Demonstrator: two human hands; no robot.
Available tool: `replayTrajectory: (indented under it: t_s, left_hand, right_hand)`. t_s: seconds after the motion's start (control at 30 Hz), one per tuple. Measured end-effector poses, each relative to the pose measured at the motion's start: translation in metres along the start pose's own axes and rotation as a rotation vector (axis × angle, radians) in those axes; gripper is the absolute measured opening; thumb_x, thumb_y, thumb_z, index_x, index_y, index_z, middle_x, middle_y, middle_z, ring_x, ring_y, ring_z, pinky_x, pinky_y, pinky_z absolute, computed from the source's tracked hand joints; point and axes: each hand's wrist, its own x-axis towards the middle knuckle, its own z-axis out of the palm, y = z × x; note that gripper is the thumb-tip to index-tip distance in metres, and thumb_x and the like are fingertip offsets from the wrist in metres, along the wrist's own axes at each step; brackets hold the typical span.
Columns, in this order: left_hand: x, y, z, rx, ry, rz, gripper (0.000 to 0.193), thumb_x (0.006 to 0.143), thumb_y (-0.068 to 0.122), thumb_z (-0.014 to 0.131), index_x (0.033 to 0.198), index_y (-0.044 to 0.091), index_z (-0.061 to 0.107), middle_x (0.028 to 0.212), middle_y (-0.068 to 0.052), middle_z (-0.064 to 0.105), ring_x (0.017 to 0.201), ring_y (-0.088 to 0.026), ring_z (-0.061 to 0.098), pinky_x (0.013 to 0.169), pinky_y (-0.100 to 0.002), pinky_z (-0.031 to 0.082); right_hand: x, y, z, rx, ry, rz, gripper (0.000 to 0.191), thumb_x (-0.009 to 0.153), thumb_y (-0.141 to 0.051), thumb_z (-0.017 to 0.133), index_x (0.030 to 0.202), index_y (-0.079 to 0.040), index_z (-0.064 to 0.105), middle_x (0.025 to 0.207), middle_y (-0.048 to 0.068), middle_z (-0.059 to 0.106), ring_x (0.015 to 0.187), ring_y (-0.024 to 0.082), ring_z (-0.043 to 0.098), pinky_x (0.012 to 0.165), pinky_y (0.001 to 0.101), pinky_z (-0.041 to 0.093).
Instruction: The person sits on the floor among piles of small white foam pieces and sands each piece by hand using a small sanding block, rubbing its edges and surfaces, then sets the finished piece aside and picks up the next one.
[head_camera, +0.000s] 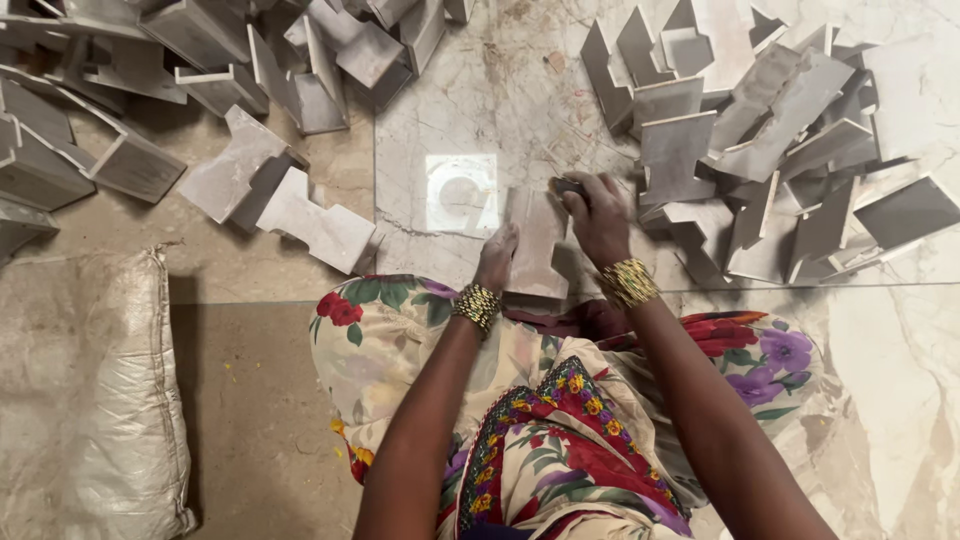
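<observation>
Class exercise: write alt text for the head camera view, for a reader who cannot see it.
Seen from above, a seated person's left hand steadies a grey notched piece while the right hand presses a small dark tool to its top. Heaps of similar pieces lie on the marble floor.

A small dark object sits mostly hidden inside the right hand; a white sack and cut stone pieces run off the frame's left edge.

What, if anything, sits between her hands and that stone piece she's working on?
Nothing visible. The left hand rests on the upright stone piece, and the right hand presses a small dark tool at its top edge.
</observation>
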Motion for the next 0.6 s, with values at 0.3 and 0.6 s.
replayTrajectory:
  t_s: [0.3, 0.6]
  left_hand:
    - [-0.004, -0.003, -0.021, -0.277, 0.074, -0.268, 0.055, 0.109, 0.030, 0.055, 0.150, -0.006, 0.058, 0.142, -0.041, 0.049, 0.103, -0.030, 0.040, 0.088, -0.041, 0.034]
    - [-0.015, -0.001, -0.018, -0.159, 0.064, -0.244, 0.092, 0.099, 0.069, 0.034, 0.152, -0.005, 0.039, 0.144, -0.015, 0.057, 0.129, -0.022, 0.056, 0.109, -0.036, 0.043]
  right_hand:
    - [-0.095, -0.023, 0.031, -0.097, -0.218, -0.293, 0.015, 0.099, -0.016, 0.061, 0.108, -0.010, 0.071, 0.100, 0.015, 0.063, 0.081, 0.030, 0.066, 0.068, 0.0421, 0.057]
    - [0.026, -0.032, 0.056, -0.151, -0.130, -0.134, 0.016, 0.101, -0.018, 0.063, 0.111, -0.012, 0.074, 0.095, 0.013, 0.063, 0.081, 0.031, 0.065, 0.068, 0.0434, 0.054]
